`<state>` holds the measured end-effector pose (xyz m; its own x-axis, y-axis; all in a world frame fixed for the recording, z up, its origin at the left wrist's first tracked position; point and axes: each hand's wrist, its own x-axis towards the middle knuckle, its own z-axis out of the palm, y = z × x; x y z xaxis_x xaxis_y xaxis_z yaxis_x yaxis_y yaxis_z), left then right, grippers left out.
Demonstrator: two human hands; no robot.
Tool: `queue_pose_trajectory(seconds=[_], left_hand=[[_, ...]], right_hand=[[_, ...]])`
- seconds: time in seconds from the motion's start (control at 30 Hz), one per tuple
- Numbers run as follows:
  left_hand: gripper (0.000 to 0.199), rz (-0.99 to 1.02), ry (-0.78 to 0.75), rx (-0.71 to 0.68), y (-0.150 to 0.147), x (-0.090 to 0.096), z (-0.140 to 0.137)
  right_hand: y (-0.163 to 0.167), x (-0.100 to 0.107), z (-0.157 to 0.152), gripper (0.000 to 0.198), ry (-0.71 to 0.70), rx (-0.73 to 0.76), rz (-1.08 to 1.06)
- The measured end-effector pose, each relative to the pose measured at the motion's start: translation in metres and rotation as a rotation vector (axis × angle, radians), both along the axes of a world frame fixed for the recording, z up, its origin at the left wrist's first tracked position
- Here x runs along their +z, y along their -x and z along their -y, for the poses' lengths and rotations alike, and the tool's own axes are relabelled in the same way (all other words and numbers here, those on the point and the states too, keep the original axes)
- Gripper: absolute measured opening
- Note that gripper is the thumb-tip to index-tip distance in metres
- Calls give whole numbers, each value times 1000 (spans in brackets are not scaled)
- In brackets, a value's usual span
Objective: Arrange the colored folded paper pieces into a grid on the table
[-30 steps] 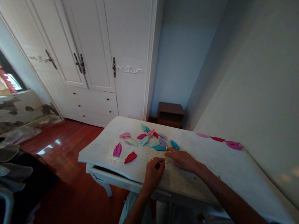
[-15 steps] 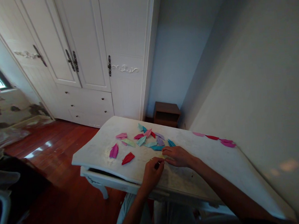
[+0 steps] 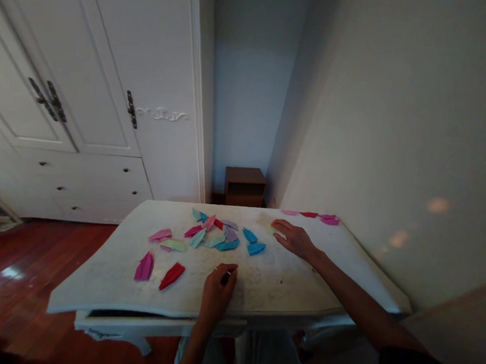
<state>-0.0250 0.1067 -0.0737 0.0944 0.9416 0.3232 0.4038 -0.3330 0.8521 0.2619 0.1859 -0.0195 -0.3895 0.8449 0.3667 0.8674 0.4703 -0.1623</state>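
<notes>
My left hand [image 3: 219, 288] rests low over the table's front part, fingers curled and thumb against the fingertips; nothing shows in it. Farther right, my right hand [image 3: 293, 238] reaches over the table with its fingertips on a pale yellow folded paper piece [image 3: 273, 230], mostly covered by the fingers. Left of that hand lie two blue folded paper pieces, an upper one [image 3: 250, 235] and a lower one [image 3: 256, 249]. A red folded piece [image 3: 172, 275] and a magenta one [image 3: 143, 266] lie left of my left hand.
A loose cluster of folded papers, including a pink one [image 3: 208, 222], lies mid-table. Pink, red and magenta pieces [image 3: 329, 219] line the wall edge of the white table [image 3: 104, 280]. Behind stand a white wardrobe [image 3: 170, 154] and a brown cabinet [image 3: 245, 174].
My hands, together around the pale yellow paper before, are now apart. The right hand has moved away with the paper, uncovering the lower blue piece. The view has turned right.
</notes>
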Motion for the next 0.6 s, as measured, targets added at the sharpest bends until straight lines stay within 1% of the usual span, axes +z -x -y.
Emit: queue_pose_trajectory(seconds=[0.13, 0.23, 0.43, 0.53, 0.6], left_hand=[[30, -15, 19, 19, 0, 2, -1], [33, -40, 26, 33, -1, 5, -2], [35, -88, 31, 55, -1, 10, -4], [36, -108, 31, 77, -1, 10, -5], [37, -122, 33, 95, -1, 9, -5]], right_hand=[[-57, -25, -11, 37, 54, -311, 48], [-93, -39, -14, 38, 114, -456, 65], [-144, -49, -25, 39, 146, -548, 68], [-156, -51, -30, 40, 163, -582, 75], [-156, -54, -29, 41, 164, -611, 72]])
